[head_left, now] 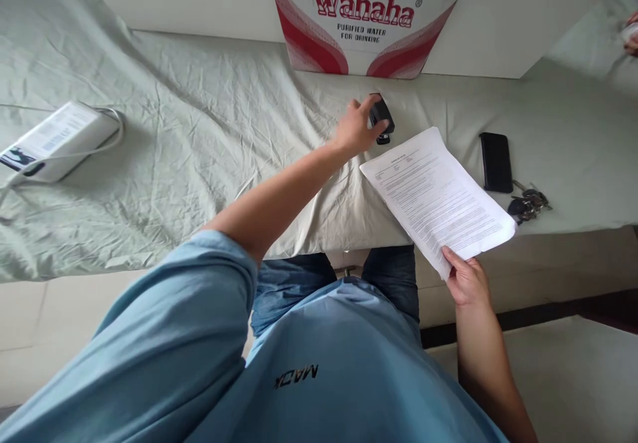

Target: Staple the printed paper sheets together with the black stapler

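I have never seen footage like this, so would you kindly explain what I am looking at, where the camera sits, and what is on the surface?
There is no machine here: a person in a light blue shirt works with two bare hands. The single picture comes from a camera worn on the head, looking down and forward.

The left hand reaches out and closes its fingers on a small black stapler-like device lying on the pale green wrinkled sheet. The right hand holds the near corner of a stack of printed white paper sheets.

Also on the sheet are a black rectangular phone, a dark bunch of keys, a white flat box with a cable, and a red-and-white cardboard water carton against the wall.
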Tool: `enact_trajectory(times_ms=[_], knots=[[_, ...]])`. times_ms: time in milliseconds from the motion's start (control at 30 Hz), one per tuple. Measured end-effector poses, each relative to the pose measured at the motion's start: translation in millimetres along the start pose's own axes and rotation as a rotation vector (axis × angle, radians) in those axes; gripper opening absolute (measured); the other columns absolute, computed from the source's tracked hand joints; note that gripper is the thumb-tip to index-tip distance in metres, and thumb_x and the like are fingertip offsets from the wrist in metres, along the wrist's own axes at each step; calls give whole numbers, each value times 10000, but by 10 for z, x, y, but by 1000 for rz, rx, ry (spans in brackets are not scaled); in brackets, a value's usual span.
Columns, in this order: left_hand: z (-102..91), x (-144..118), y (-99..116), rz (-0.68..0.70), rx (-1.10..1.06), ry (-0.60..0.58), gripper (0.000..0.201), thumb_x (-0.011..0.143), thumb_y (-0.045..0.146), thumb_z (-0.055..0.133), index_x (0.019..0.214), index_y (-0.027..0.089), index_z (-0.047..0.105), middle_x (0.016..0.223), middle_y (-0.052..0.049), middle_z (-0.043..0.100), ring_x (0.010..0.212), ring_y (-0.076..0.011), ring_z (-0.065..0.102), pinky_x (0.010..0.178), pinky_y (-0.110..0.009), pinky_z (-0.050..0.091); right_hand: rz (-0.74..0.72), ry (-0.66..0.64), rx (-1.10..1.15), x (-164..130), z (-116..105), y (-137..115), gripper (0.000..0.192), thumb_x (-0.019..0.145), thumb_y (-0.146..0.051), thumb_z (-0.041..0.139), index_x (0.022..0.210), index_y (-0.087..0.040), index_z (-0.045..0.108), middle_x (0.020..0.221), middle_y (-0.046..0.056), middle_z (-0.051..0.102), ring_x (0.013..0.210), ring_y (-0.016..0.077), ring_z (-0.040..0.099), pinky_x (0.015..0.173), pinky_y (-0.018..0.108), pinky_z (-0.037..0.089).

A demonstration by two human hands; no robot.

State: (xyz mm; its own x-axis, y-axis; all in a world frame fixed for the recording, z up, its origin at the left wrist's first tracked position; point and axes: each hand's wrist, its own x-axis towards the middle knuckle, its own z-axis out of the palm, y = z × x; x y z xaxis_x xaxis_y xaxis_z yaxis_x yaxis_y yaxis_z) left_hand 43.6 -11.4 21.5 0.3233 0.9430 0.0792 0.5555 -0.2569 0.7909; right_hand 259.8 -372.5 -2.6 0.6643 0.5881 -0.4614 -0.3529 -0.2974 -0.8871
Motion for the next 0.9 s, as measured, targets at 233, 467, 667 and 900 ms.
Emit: enact_trajectory(times_ms=[233,467,667,900], knots=[[164,276,134,39,117,-230,402,883,235,931,1239,208,746,1033,-70,752,1188,-351,734,1038,-453,563,-17,-2,-3,-107,28,18,582,618,-432,1109,1132,-251,905,1241,79,915,1388,344,800,1316,553,596],[-186,-325,-174,74,115,-266,904,750,280,1000,1577,230,638,1112,-120,751,1186,-451,748,1027,-549,589,108,36,13,-323,-12,36,617,557,-427,1139,1110,-266,918,1269,70,913,1361,352,810,1287,542,618],[-407,-1096,-411,57,-192,-29,495,1061,453,699,1521,281,630,1110,-82,785,956,-245,742,906,-407,598,87,9,-64,-495,-266,191,638,665,-469,1099,1249,-303,903,1317,60,904,1362,337,817,1241,508,650],[-351,-1498,-165,172,-60,-295,424,1193,536,397,1205,238,698,1022,-96,811,948,-258,772,900,-392,568,44,-69,-103,-507,-248,291,660,713,-455,1080,1327,-322,878,1378,53,886,1383,316,804,1313,526,584]])
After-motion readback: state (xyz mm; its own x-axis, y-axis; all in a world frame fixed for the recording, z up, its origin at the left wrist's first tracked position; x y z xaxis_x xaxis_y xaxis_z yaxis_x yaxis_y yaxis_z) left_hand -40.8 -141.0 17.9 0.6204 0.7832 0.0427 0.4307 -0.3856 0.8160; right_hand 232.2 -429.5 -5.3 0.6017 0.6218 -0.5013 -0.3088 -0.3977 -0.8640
